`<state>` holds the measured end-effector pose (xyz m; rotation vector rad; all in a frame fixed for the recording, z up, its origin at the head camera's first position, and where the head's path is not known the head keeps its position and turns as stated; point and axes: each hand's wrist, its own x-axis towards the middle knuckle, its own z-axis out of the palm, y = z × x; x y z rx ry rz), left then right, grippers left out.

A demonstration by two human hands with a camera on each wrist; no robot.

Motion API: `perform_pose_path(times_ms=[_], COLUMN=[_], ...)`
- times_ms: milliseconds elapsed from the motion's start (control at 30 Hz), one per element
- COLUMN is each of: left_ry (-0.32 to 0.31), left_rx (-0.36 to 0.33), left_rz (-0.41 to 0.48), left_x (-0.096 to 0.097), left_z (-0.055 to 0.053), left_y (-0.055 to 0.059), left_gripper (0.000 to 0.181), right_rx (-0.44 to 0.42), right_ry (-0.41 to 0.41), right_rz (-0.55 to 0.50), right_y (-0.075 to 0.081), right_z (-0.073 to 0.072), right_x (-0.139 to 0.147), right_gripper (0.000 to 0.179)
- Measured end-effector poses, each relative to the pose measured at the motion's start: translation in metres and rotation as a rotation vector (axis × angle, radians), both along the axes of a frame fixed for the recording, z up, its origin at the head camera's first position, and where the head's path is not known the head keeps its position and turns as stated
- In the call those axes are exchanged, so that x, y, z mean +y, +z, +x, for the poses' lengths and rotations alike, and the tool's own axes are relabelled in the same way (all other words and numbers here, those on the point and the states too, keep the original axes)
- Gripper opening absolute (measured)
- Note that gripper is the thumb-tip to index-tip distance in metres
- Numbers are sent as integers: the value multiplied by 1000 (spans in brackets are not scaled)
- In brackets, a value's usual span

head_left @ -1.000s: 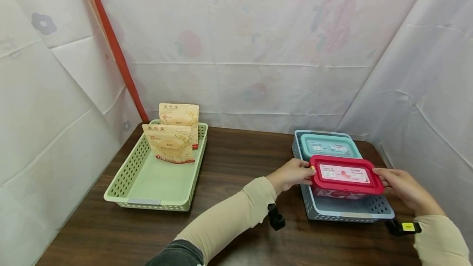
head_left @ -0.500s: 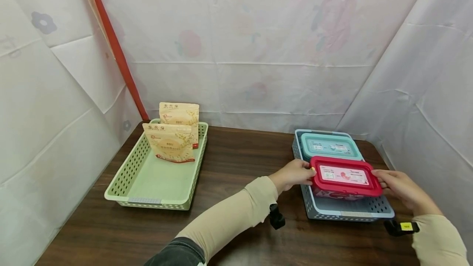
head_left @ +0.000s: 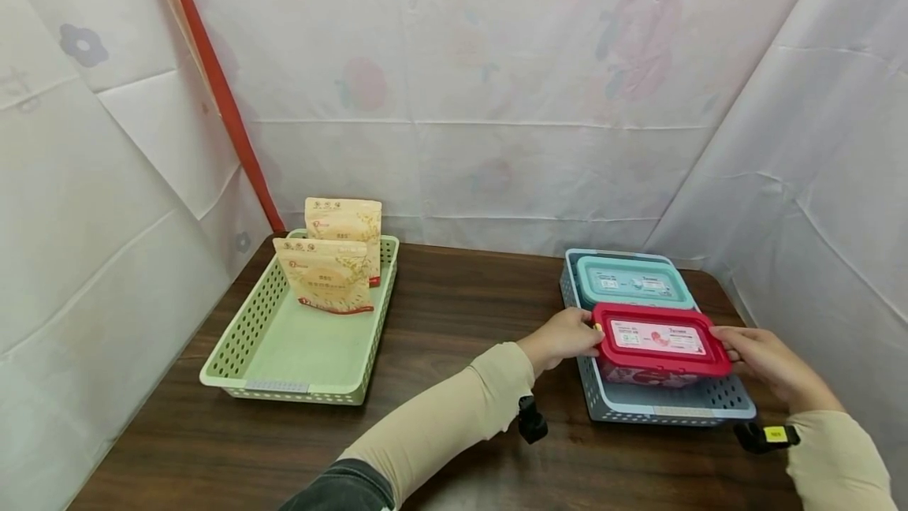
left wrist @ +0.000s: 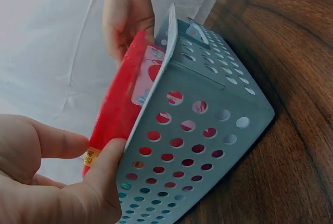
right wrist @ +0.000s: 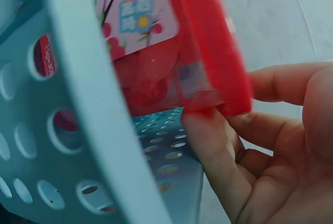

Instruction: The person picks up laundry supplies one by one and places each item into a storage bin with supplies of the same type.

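Note:
A clear plastic box with a red lid (head_left: 658,339) sits low within the blue-grey perforated basket (head_left: 603,400), its lid above the basket rim. My left hand (head_left: 563,337) pinches the lid's left end; in the left wrist view, thumb and index finger (left wrist: 65,143) are at a small yellow label. At the opposite end my right hand (head_left: 769,357) pinches the lid's edge; the right wrist view shows the thumb (right wrist: 208,140) under the lid's lip. Behind it, a similar box with a turquoise lid (head_left: 631,282) lies in the same basket. The red-lidded box's underside is hidden in the head view.
To the left stands a light green basket (head_left: 305,357) with two beige pouches, the front pouch (head_left: 326,278) and the rear pouch (head_left: 347,219), upright inside. Dark wooden tabletop (head_left: 468,298) lies between the baskets. White cloth (head_left: 461,101) hangs behind and at both sides.
The red-lidded box has come down slightly and a touch toward me and leftward, both hands keeping their hold. The pouches and the turquoise-lidded box stay put.

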<state>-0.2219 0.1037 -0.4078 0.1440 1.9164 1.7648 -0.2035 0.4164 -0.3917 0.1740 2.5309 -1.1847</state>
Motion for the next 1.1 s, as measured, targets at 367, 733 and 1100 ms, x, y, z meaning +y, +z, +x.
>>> perform_pose_path(times_ms=[367,733,1100], left_ry=[-9,-47,-127], left_rx=[-16,-35,-74], left_rz=[31,72,150], left_x=[-2,-7,-19], left_z=[-5,-8,-11], left_y=[-5,-6,-3], left_gripper=[46,50,57], right_rx=[2,21,32], right_ry=[11,51,55], right_rz=[38,42,77], right_y=[3,3,4], right_z=[0,2,2], right_x=[-3,-2,-2], right_gripper=[72,72,75])
